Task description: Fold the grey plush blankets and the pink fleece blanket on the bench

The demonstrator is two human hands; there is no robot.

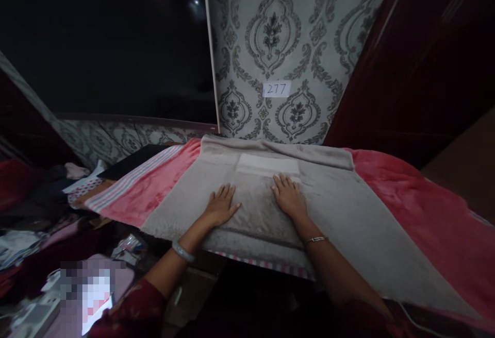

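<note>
My left hand [221,206] lies palm down with its fingers spread, at the left side of a grey fuzzy cloth [255,206] with a pale band [266,164] across its far end. On the right part of that cloth rests my right hand [290,197], also flat, its fingertips at the band's near edge. Beneath spreads a larger grey plush cloth [340,219], its far edge turned up in a fold [278,148]. Where the two grey layers meet is hard to make out. Neither hand grasps anything.
A red blanket [410,199] extends under the grey cloth on both sides. Behind stand a patterned wall with a paper label [277,89] and a large dark screen [108,44]. Clothes [19,245] and a lit phone [96,297] lie at lower left.
</note>
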